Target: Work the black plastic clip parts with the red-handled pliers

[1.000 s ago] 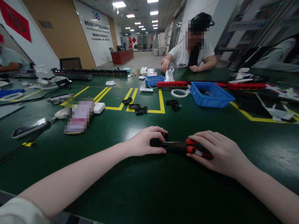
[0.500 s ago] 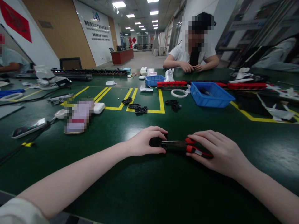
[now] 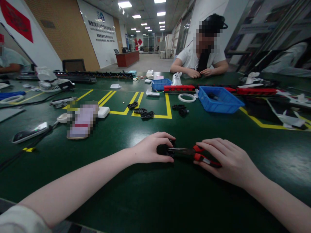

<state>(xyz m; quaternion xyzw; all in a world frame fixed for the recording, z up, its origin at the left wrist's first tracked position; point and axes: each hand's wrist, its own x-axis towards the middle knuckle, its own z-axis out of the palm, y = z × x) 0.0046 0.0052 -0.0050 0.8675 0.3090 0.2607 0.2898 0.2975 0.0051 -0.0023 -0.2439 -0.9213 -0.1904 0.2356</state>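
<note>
Low in the middle of the frame, the left hand (image 3: 152,149) lies curled over a small black part (image 3: 162,149) on the green table (image 3: 155,200). The fingers arch across the top and the thumb presses in from the near side, so the part is pinched and held flat against the surface, probably to keep it from sliding. Just to the right, the right hand (image 3: 228,158) covers the red handles of the pliers (image 3: 190,151). Its fingers are wrapped around them, the handles look squeezed close together, and the wrist rests on the table for steadiness. The dark nose of the pliers points left and meets the black part at the left fingertips; whether it bites the part cannot be told. Both forearms lie low, which seems to suit fine, close work. Above, in the centre of the frame, more loose black parts (image 3: 143,112) sit by the yellow lines (image 3: 167,106), within reach. A blue bin (image 3: 222,108) and a white ring (image 3: 186,97) stand farther up and to the right. At the upper middle, a person (image 3: 200,60) sits across the table with both hands together.
</note>
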